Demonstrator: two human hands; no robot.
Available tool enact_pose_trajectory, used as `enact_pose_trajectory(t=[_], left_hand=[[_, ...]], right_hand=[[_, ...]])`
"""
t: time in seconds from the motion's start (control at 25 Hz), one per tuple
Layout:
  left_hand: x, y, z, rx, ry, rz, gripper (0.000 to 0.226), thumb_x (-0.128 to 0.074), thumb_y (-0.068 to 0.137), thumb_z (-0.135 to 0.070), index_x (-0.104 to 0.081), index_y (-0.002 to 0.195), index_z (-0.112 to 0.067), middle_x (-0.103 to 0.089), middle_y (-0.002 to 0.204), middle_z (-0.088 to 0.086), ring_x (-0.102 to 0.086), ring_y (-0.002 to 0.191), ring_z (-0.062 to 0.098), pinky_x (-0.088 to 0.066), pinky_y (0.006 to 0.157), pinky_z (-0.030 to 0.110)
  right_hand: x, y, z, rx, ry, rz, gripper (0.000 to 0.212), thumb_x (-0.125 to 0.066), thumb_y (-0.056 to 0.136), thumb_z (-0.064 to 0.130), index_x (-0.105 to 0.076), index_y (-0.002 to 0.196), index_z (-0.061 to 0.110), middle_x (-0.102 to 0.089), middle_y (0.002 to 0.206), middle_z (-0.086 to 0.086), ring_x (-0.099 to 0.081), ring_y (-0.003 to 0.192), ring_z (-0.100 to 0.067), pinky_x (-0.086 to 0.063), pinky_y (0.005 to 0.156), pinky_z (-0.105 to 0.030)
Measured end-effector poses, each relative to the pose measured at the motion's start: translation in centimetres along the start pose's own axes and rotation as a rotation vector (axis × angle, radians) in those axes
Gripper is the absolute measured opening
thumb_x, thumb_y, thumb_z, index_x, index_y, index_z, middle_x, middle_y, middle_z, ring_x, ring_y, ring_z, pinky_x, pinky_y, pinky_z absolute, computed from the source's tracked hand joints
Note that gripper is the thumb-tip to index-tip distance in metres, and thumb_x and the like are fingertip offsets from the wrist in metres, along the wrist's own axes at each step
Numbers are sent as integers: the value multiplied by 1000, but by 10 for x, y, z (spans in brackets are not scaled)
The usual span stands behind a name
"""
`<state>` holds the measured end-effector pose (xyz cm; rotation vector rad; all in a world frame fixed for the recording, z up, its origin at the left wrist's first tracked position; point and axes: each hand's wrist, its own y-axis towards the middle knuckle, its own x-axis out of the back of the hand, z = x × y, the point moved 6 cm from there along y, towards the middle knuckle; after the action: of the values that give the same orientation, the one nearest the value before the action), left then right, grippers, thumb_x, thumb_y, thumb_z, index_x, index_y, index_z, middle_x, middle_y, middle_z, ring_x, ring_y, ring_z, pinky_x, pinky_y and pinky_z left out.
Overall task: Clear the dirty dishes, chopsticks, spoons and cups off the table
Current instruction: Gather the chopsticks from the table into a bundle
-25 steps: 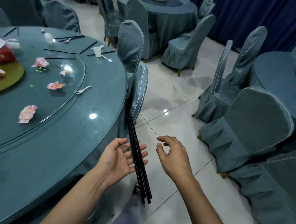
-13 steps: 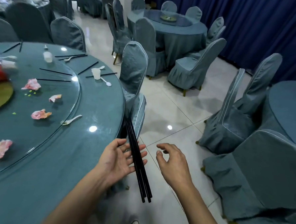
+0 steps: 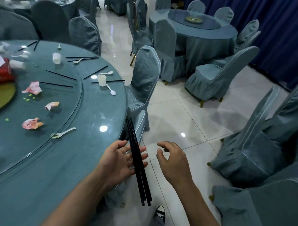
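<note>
My left hand (image 3: 118,159) lies palm up beside the round blue table (image 3: 84,154), fingers nearly straight, carrying a bundle of black chopsticks (image 3: 142,181) across them. Just right of it, my right hand (image 3: 173,162) hovers over the floor with loosely curled fingers and holds nothing. On the table lie a white spoon (image 3: 62,134), a white cup (image 3: 101,80) with a second spoon (image 3: 111,91) beside it, another cup (image 3: 56,58) and several loose chopsticks (image 3: 60,75).
Crumpled pink napkins (image 3: 32,123) and a red tissue box (image 3: 1,70) sit on the glass turntable. A covered chair (image 3: 145,78) stands against the table's edge ahead. More covered chairs (image 3: 264,144) crowd the right, with tiled floor between. My shoe (image 3: 160,215) shows below.
My view has lifted and shifted along the table's edge, showing more of the far cups and chopsticks. Both hands keep the same pose, the chopsticks still on the left fingers.
</note>
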<state>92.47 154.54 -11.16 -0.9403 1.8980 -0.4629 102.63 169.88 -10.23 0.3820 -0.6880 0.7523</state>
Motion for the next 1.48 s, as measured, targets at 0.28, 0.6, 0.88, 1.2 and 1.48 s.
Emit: enact_pose_trajectory(t=[0.28,0.6,0.88,1.2,1.48], left_hand=[[-66,80,-25,-84,-119,-67,56,-46,93,-27,-53,140,2,-70,122,24,-64,111,40,-51,94,56],[-106,145,-51,-142,-251,-96,49,-46,91,-28,-58,131,-1,-69,125,23,-66,112,38,-51,94,56],[-114,206,-106,-202,-322,-140,58,-52,84,-28,-57,134,0,-67,129,22,-68,107,37,-52,93,54],[-109,281,-200,-274,-403,-193,60,-49,89,-28,-53,142,1,-68,127,23,-66,108,38,-49,100,56],[-97,314,-244,-300,-477,-235,64,-52,85,-29,-52,141,0,-68,127,22,-70,101,37,-51,97,55]], right_hand=[[22,118,-35,108,0,108,22,-60,97,28,-68,118,31,-66,115,13,-59,105,-8,-50,95,-32],[26,225,-64,193,-13,233,23,-59,97,30,-67,118,30,-66,115,12,-59,106,-9,-51,95,-35],[-3,313,-61,260,-11,321,22,-60,97,28,-67,118,29,-64,111,15,-57,103,-6,-49,97,-33],[-57,434,-24,347,-61,425,23,-61,96,27,-69,118,25,-66,112,11,-58,102,-9,-49,97,-34],[-97,499,0,396,-80,503,21,-61,96,27,-69,115,25,-65,109,10,-58,103,-11,-49,98,-38]])
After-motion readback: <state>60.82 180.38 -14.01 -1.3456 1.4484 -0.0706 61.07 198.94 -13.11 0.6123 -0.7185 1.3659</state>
